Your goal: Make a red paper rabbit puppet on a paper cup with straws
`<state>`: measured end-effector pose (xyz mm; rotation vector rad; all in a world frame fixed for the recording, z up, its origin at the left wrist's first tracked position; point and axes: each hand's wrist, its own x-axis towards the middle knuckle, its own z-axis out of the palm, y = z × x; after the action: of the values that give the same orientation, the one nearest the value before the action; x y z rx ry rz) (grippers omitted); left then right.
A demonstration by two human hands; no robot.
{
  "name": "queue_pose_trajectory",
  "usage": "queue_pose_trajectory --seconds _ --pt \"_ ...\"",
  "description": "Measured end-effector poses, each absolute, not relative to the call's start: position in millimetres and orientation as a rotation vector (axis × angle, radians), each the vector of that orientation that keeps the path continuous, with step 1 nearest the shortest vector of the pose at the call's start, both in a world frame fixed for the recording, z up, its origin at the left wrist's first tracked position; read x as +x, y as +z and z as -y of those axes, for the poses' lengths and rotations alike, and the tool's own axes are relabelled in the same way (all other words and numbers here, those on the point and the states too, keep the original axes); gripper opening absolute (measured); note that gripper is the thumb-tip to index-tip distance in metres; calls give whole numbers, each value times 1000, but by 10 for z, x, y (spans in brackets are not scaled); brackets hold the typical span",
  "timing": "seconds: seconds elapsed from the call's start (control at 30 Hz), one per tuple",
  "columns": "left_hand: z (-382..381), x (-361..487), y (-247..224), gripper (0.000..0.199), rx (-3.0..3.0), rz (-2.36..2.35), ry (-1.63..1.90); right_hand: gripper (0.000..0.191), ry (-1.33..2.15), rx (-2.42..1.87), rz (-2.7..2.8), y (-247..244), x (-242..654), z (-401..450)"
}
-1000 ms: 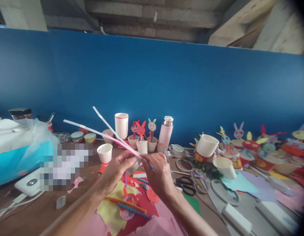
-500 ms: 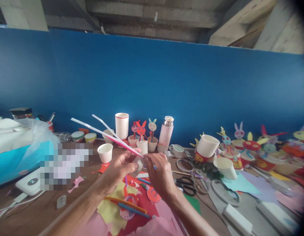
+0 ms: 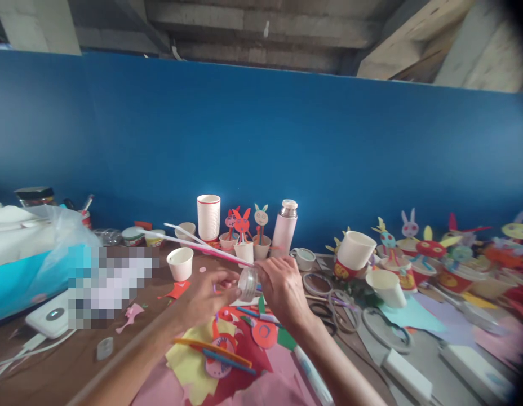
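My left hand [image 3: 204,296] is closed with thumb and fingers at the edge of a roll of clear tape [image 3: 247,283]. My right hand [image 3: 282,285] is closed around the lower ends of two straws [image 3: 211,247], one partly pink, whose white bent ends point up and left. The roll sits between my hands, just below the straws. Whether a strip of tape runs from it to the straws, I cannot tell. Beneath my hands lie a pink paper face [image 3: 221,358], a red paper piece [image 3: 265,334] and orange and blue strips [image 3: 230,361] on coloured paper.
A white paper cup [image 3: 180,264] stands left of my hands. Behind are a cup stack [image 3: 209,217], paper rabbit figures in cups [image 3: 243,251] and a pink thermos [image 3: 284,226]. Scissors [image 3: 323,313], tape rings [image 3: 388,331] and more cup figures [image 3: 399,273] lie rightward.
The straws have tilted flatter and shifted right and down. My left hand has let go of them and moved slightly down, leaving the tape roll more visible.
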<state>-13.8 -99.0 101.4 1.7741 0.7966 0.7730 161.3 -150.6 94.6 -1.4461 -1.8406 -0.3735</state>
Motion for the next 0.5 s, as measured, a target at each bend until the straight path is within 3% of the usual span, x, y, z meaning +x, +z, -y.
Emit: queue_pose_trajectory --seconds 0.1,0.17,0.33,0.5 --pt "1070 -165 1059 21 2065 -876 717 21 -502 -1502 1854 927 1684 1457" --pt "1154 -160 1146 28 2140 -867 658 20 -550 -1502 1887 908 1707 1429" --pt "1301 -164 1363 21 2129 -787 1019 17 -562 -1457 1999 897 1753 1412" --pt "1351 -281 1495 21 2002 -778 1008 16 -534 -1430 2040 955 1880 1432"
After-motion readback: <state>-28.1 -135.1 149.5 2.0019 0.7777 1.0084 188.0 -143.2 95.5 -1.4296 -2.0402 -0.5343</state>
